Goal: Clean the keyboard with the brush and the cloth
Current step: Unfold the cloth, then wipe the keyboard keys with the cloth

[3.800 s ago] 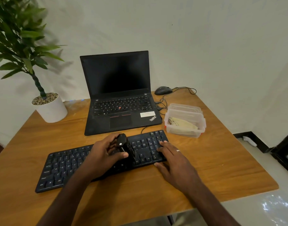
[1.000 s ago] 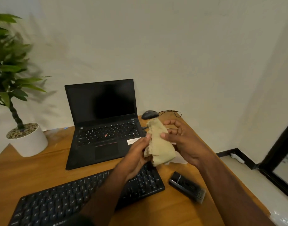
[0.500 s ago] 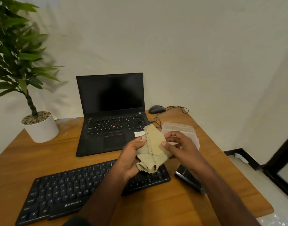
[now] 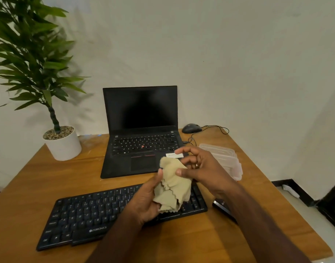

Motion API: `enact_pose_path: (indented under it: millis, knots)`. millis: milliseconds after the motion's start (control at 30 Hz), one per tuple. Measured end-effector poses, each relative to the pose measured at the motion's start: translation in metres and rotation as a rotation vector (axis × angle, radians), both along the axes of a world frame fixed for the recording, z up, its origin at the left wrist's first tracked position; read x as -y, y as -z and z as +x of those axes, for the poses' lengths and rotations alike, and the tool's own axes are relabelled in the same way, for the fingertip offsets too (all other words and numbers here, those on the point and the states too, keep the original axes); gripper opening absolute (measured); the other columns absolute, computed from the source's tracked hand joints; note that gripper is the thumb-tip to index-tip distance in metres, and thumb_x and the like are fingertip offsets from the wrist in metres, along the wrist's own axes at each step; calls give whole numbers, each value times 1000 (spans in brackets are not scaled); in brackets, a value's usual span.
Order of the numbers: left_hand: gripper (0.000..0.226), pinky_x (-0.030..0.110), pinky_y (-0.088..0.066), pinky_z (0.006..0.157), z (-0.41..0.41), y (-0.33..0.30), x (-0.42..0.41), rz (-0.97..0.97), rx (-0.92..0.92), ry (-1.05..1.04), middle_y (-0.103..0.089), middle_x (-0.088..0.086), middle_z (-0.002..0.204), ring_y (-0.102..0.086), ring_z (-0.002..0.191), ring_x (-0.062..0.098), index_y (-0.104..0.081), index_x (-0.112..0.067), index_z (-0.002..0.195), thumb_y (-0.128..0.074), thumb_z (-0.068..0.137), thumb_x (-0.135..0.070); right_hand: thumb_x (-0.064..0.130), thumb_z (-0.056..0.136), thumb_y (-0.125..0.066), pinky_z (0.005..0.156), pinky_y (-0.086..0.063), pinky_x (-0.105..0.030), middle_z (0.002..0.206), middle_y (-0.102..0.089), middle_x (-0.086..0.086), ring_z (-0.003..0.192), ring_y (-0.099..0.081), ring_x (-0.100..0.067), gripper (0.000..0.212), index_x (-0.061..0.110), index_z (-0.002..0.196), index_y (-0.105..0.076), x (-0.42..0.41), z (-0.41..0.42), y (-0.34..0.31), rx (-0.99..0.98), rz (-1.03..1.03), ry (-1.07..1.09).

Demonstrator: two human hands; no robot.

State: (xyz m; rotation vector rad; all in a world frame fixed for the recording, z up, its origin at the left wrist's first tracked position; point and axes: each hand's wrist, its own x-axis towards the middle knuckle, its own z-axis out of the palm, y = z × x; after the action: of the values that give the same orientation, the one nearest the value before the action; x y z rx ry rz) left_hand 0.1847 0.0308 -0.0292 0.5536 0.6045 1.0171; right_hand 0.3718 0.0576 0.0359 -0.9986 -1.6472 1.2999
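Both hands hold the beige cloth [image 4: 172, 185] in the air over the right end of the keyboard [image 4: 98, 211]: left hand [image 4: 145, 202] grips its lower folds, right hand [image 4: 202, 168] pinches the upper edge with thumb and forefinger. Keyboard lies along the desk [image 4: 39, 179] front edge. Brush [image 4: 220, 205] lies just right of it, mostly hidden by the right forearm. Laptop [image 4: 142, 133] open behind.
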Motion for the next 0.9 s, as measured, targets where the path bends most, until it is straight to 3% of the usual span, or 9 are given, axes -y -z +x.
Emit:
enact_pose_path:
  millis: [67,133,267,400,467,567,733,800,900]
  knots:
    - [88,51,-59,83,-8,1,7,26,-32,-55,-62,27,128,-67,109,41,-58,-4,131,-96,57,-33,0,81,-80,70,-59,-32,94,-77,-6,82,-72,-18,44,19,118,-64,-3,-14,-6,99,44,-32]
    - [70,50,-58,82,-17,-2,15,34,-170,-163,-65,25,125,-67,109,40,-56,-6,133,-86,72,-27,5,80,-82,69,-58,-29,95,-76,2,78,-69,-8,42,22,115,-65,-5,-30,0,223,130,-11]
    - [47,52,-59,82,-68,0,37,66,-501,-552,-72,16,115,-72,101,33,-58,-9,128,-70,86,-24,35,84,-77,81,-54,-26,106,-65,22,93,-61,3,29,37,109,-63,4,-58,36,510,416,148]
    - [14,19,-57,70,-152,-1,72,286,-1151,-949,-73,-3,92,-70,82,2,-68,-17,106,-65,94,-25,60,88,-61,111,-37,-31,136,-54,22,126,-45,1,46,41,129,-55,34,-84,73,760,520,-74]
    - [15,20,-51,61,-187,4,80,329,-1468,-1082,-68,-1,77,-66,68,6,-70,-12,89,-64,96,-22,67,88,-55,122,-24,-38,153,-40,23,142,-32,-1,60,42,142,-47,43,-91,95,902,570,-182]
    - [24,34,-46,60,-211,28,82,196,-1738,-893,-67,14,74,-66,70,34,-68,0,81,-65,95,-20,70,90,-47,117,-36,-47,152,-45,17,143,-37,-7,60,40,142,-51,46,-88,117,914,735,-179]
    - [25,31,-44,71,-186,27,78,233,-1970,-507,-68,13,107,-62,96,30,-62,-4,115,-54,96,-19,63,99,-37,114,-36,-41,149,-51,12,141,-43,-11,55,34,142,-55,52,-72,131,887,849,-137]
    - [39,37,-44,93,-173,23,73,231,-2062,-438,-60,15,129,-55,118,31,-52,-3,133,-46,96,-13,62,100,-37,116,-32,-38,150,-49,12,143,-40,-10,54,34,143,-53,53,-69,133,892,863,-142]
    - [54,39,-17,122,-151,32,67,257,-2239,-274,-33,18,157,-26,148,30,-30,1,151,-34,97,-8,61,100,-39,117,-30,-39,150,-49,11,143,-39,-10,54,34,145,-51,53,-68,133,904,852,-154]
